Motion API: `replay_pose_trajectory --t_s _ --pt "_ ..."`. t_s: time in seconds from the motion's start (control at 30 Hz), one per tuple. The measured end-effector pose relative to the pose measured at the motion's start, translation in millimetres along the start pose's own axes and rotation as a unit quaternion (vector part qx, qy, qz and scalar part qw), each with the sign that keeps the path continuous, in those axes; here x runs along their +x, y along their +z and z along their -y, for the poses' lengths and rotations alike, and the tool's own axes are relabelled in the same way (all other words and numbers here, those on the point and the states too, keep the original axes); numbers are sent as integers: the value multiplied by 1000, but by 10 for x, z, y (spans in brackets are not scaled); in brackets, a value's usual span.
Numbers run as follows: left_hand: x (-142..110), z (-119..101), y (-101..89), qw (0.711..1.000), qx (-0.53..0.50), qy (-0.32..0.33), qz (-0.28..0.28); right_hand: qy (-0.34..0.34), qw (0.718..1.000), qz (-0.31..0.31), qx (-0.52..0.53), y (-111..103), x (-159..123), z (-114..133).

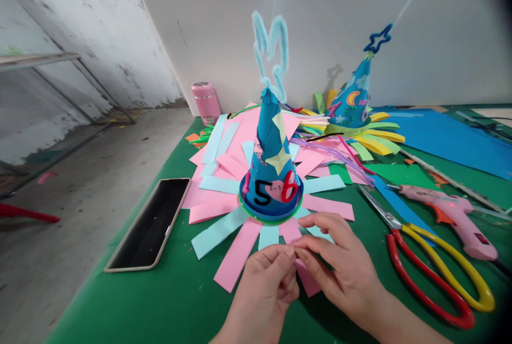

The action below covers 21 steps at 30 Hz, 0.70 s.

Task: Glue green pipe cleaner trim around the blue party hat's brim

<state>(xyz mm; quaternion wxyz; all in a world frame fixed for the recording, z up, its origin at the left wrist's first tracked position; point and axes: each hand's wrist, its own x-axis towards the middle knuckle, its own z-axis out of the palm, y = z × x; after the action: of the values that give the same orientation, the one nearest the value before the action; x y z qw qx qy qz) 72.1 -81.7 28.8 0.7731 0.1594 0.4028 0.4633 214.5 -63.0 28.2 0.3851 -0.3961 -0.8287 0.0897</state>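
My left hand [266, 288] is closed, its thumb and forefinger pinched. The fingertips of my right hand [346, 261] meet them, thumb and a finger pressed together. Whatever lies between the fingertips is too small to make out. Just beyond both hands stands a blue paper cone hat [264, 136] with pale yellow stars, a black pipe-cleaner numeral [262, 193] and a red one [288, 188]. From its top rises a light blue pipe-cleaner shape [283, 40]. Pink and light blue paper strips [238, 256] fan out around its base, partly behind my fingers.
Right of my hands lie scissors [400, 226] with red and yellow handles and a pink glue gun [460, 210]. A phone [150, 226] lies on the left of the green table. Behind stand a pink bottle [206, 103] and a second decorated cone hat [354, 96], near blue paper [452, 133].
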Motion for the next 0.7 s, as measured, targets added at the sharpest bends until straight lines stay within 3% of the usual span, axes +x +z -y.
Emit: replay_pose_trajectory --t_s 0.13,0.43,0.6,0.7 --pt "-12 -8 -17 1000 1 0 -3 -42 999 -9 -34 -17 -6 -6" --pt "-79 -93 57 999 18 17 -30 -55 998 -18 -4 -23 -30 17" --pt "-190 -216 86 985 136 74 -80 49 995 -83 2 -176 -4 -26" --pt "-224 -293 60 940 301 134 -92 125 978 -162 -43 -396 -33 -239"
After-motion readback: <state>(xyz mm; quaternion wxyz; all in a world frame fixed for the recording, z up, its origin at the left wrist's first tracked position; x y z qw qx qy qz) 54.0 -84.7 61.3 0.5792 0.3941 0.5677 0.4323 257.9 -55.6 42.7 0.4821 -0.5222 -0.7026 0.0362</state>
